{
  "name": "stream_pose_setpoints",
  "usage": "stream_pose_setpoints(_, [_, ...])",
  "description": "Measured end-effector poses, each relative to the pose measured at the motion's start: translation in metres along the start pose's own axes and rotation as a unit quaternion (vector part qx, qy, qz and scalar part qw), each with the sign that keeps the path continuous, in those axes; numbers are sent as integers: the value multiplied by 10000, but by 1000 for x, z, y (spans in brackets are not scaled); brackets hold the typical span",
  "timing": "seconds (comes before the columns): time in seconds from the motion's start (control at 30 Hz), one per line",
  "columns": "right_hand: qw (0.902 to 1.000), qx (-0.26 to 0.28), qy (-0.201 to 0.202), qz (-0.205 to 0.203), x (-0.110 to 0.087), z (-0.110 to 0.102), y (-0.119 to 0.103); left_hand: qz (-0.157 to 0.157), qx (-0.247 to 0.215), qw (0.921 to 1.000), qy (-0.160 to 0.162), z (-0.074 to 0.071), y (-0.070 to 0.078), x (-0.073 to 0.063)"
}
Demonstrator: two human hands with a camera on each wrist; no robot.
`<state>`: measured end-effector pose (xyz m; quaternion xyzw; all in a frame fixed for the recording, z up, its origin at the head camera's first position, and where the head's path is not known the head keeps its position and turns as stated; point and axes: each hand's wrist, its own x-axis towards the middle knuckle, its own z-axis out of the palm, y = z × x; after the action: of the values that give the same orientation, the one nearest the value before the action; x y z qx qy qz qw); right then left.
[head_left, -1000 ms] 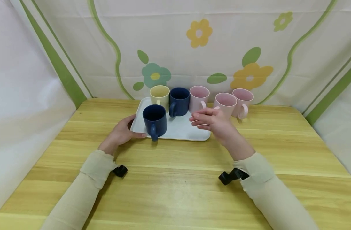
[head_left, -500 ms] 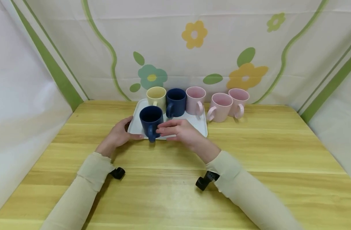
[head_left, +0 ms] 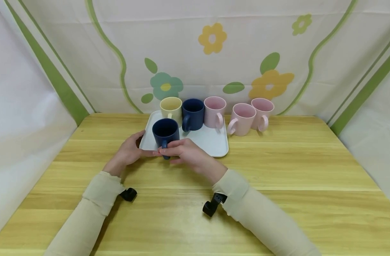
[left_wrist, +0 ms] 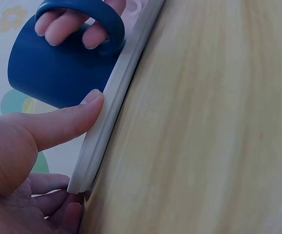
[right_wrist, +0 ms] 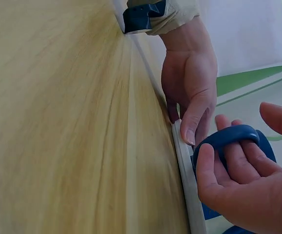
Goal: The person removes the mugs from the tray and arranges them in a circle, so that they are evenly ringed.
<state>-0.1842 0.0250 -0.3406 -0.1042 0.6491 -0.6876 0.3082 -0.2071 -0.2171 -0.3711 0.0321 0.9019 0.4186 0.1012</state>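
Note:
My left hand (head_left: 130, 151) grips the front left corner of the white tray (head_left: 211, 146). In the left wrist view its thumb lies on the tray's rim (left_wrist: 99, 129), with the fingers at the corner's outer side and underneath. At the front left of the tray stands an upright navy mug (head_left: 164, 131). My right hand (head_left: 191, 154) has its fingers hooked through that mug's handle (right_wrist: 233, 135); the thumb is raised off it in the right wrist view. Behind, on the tray, are a yellow mug (head_left: 171, 108), another navy mug (head_left: 194, 113) and a pink mug (head_left: 215, 112).
Two pink mugs, one nearer (head_left: 244, 119) and one farther (head_left: 263, 112), stand on the wooden table (head_left: 182, 220) right of the tray. A flowered white curtain (head_left: 182, 42) hangs along the table's back edge.
My right hand has moved left and down from beside the pink mugs to the front navy mug, and its fingers have gone into the handle. My left hand keeps its grip on the tray.

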Motion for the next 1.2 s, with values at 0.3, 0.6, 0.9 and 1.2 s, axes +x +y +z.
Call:
stream_pose_setpoints(0.3, [9991, 228, 287, 195, 5, -3, 1, -208, -10, 9998, -49, -1, 1, 0])
stream_pose_setpoints(0.6, [9966, 335, 756, 21, 1, -16, 3, -293, 38, 9995, -74, -2, 3, 2])
stream_pose_setpoints(0.9, [9931, 275, 1113, -241, -8, -24, 2, -290, 39, 9995, -135, -1, 1, 1])
stream_pose_setpoints(1.2, [9940, 231, 946, -504, -19, -40, -1, -287, -17, 9995, -157, -2, 1, 2])
